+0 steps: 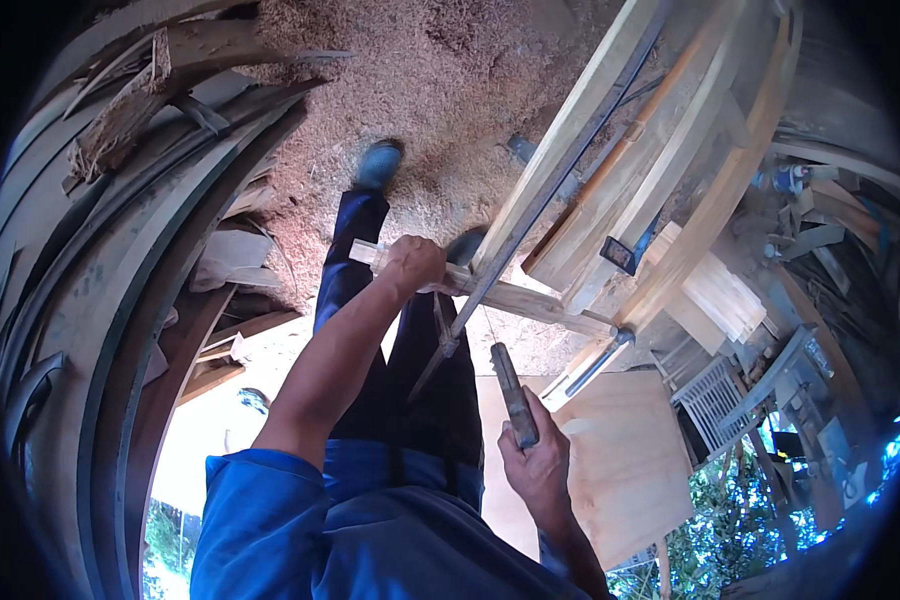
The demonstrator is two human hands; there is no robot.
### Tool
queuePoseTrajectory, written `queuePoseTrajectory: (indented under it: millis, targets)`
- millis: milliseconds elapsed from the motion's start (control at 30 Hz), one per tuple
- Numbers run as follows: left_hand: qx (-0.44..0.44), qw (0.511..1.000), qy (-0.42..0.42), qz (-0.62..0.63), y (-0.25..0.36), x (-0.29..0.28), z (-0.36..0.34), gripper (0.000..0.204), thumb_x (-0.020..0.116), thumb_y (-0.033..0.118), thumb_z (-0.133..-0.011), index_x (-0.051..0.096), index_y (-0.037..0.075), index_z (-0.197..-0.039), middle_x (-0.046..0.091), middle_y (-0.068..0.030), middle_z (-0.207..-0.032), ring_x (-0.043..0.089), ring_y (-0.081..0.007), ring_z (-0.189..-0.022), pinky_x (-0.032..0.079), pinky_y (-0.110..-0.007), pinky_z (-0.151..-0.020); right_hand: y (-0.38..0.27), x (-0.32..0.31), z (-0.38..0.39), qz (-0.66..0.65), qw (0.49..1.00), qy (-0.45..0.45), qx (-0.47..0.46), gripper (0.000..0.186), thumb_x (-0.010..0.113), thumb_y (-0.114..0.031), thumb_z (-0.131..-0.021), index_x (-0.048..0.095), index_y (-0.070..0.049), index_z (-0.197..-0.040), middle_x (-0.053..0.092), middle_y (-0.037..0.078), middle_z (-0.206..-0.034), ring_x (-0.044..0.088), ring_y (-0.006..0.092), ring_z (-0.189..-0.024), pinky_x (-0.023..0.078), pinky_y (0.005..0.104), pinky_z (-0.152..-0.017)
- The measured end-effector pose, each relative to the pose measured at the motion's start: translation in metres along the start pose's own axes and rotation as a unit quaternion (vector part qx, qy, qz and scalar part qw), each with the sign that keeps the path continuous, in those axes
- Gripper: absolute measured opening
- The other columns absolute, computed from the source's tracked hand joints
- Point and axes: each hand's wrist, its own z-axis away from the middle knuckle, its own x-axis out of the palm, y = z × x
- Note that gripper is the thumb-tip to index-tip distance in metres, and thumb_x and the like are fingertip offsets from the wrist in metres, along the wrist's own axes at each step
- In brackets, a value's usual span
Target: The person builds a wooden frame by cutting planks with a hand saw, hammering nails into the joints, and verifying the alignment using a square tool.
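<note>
My left hand [415,262] is closed around the end of a wooden crosspiece [515,298] that runs under the long timbers to the right. In my right hand [542,455] is a grey hand tool [514,394] with a thin shaft or blade pointing up at the crosspiece; its exact kind cannot be made out. Between my hands, a long bar clamp [530,222] slants across the crosspiece, its screw end [448,346] hanging near my thigh. Pale wooden boards [660,165] lie side by side beyond it. Another clamp end [620,255] sits among them.
Stacked long planks [120,330] curve along my left, with a rough log piece [120,125] on top. Sawdust [420,80] covers the floor around my shoes. A plywood sheet [625,460] lies to the right, near a white slatted crate [712,400] and stacked wood blocks [725,295].
</note>
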Motion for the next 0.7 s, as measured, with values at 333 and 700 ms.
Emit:
queuePoseTrajectory:
  millis: [333,700]
  targets:
    - [0.030,0.999,0.010,-0.026,-0.006,0.001,0.000,0.057,0.065,0.060,-0.081,0.072,0.005,-0.096,0.072,-0.0183,-0.093,0.071,-0.0332,-0.092,0.055,-0.044,-0.082,-0.018,-0.006,0.001,-0.015,0.999,-0.018,0.048,0.060,0.068,-0.005,-0.078,0.051,-0.003,-0.136,0.067,0.026,-0.101,0.069,0.0405,-0.093,0.056,0.0435,-0.079]
    - [0.050,0.997,0.037,-0.048,0.008,-0.012,0.003,0.046,0.065,0.054,-0.081,0.069,0.009,-0.091,0.070,-0.0208,-0.086,0.069,-0.0388,-0.084,0.054,-0.048,-0.076,0.000,-0.012,-0.027,-0.025,0.999,-0.047,0.008,0.070,0.072,-0.007,-0.076,0.041,0.001,-0.139,0.064,0.027,-0.109,0.066,0.0432,-0.093,0.055,0.0477,-0.079]
